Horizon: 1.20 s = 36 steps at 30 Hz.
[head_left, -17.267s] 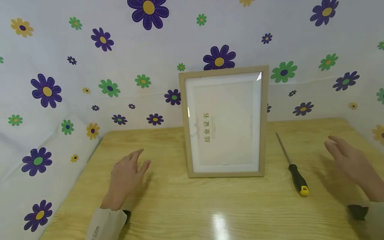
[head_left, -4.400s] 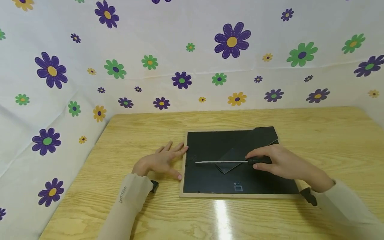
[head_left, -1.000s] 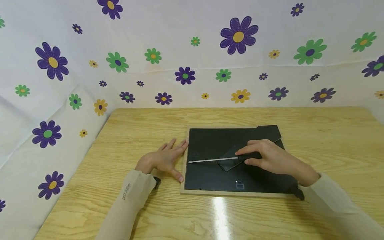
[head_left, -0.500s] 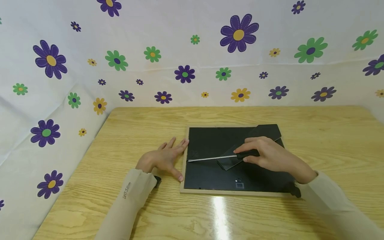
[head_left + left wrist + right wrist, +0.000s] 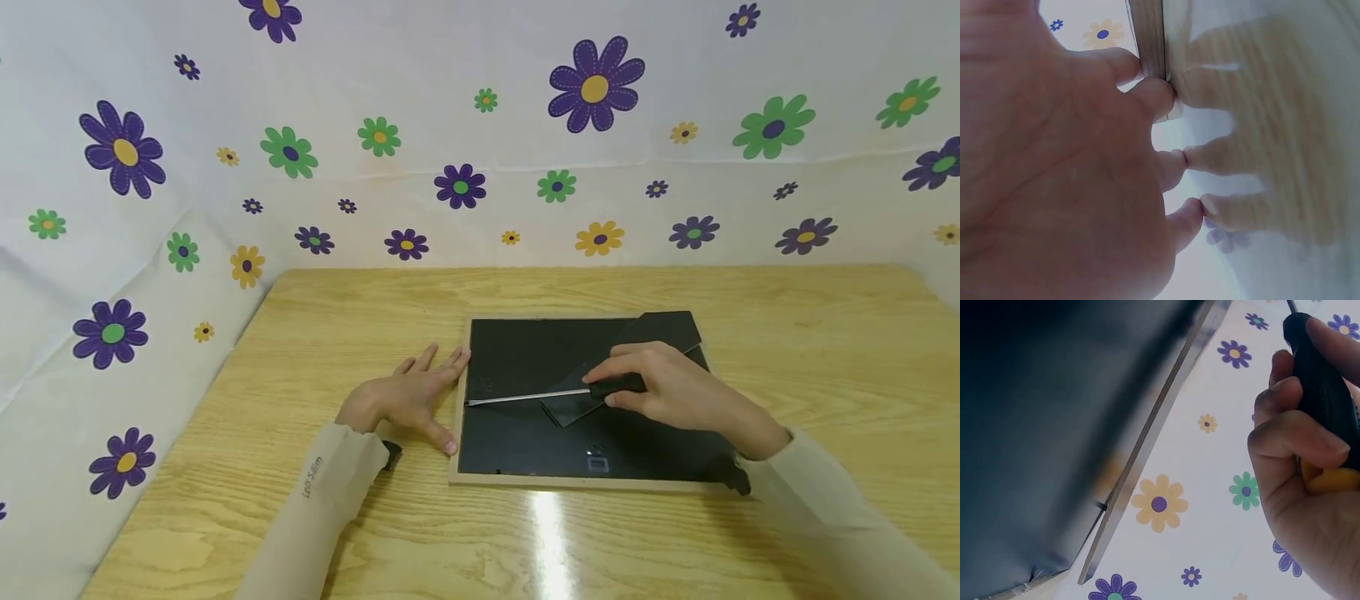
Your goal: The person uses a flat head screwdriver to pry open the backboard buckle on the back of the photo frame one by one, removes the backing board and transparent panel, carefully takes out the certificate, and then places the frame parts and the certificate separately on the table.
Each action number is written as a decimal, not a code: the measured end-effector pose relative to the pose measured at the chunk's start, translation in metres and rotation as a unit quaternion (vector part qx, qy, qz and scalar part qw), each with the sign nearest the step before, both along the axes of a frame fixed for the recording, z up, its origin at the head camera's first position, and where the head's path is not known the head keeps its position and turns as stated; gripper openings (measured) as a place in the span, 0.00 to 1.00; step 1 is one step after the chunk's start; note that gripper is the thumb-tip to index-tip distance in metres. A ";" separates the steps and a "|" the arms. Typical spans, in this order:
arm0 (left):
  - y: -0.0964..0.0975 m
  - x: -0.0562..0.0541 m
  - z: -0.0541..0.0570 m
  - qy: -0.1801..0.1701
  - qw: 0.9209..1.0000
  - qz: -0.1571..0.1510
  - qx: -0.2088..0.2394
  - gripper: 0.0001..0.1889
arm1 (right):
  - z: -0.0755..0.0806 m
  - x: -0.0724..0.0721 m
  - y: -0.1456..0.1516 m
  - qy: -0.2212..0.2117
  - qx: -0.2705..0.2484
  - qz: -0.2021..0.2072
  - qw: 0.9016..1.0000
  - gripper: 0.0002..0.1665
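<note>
Screwdriver (image 5: pixel 613 386) tip now at the 9 o'clock inner edge of the picture frame (image 5: pixel 525 482).
Seconds earlier it sat inward, over the black backing (image 5: pixel 517 442); work now seems centred on that seam. The frame lies back-up on the table (image 5: pixel 420 542). The right hand's (image 5: pixel 671 390) grip is wrapped round the handle; the left hand (image 5: pixel 408 398) grasps nothing, fingers spread against the 9 o'clock side.
</note>
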<state>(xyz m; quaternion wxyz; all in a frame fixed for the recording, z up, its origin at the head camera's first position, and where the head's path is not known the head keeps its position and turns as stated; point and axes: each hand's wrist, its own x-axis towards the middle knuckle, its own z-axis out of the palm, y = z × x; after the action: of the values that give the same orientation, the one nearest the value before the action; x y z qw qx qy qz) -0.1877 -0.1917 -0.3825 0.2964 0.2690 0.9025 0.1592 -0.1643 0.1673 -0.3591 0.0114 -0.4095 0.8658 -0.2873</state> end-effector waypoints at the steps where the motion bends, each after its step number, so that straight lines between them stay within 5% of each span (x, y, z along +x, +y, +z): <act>1: -0.001 0.000 0.000 0.001 1.000 0.001 0.003 0.70 | 0.000 0.000 0.000 -0.002 -0.002 -0.002 1.000 0.18; 7: -0.002 0.000 0.002 0.000 1.000 0.002 0.018 0.69 | 0.004 0.002 0.001 -0.008 -0.019 -0.029 0.999 0.23; 12: -0.003 0.000 0.001 0.000 1.000 0.000 0.013 0.69 | 0.012 0.001 -0.003 0.029 -0.089 -0.041 0.995 0.26; 20: -0.003 0.000 0.002 0.002 1.000 0.002 0.013 0.68 | 0.029 0.001 -0.030 0.014 -0.221 -0.136 0.966 0.32; 28: -0.003 0.000 0.001 -0.002 1.000 0.000 0.016 0.68 | 0.040 -0.003 -0.060 -0.013 -0.309 -0.079 0.948 0.24; 36: -0.002 -0.001 0.001 0.003 1.000 -0.001 0.007 0.69 | 0.015 -0.003 -0.045 -0.061 -0.366 -0.099 0.923 0.23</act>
<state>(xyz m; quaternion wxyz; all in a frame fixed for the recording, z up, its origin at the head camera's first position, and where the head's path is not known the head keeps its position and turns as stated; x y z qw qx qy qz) -0.1883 -0.1937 -0.3815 0.2919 0.2724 0.9019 0.1645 -0.1675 0.1226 -0.3440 -0.1151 -0.2792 0.7341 -0.6083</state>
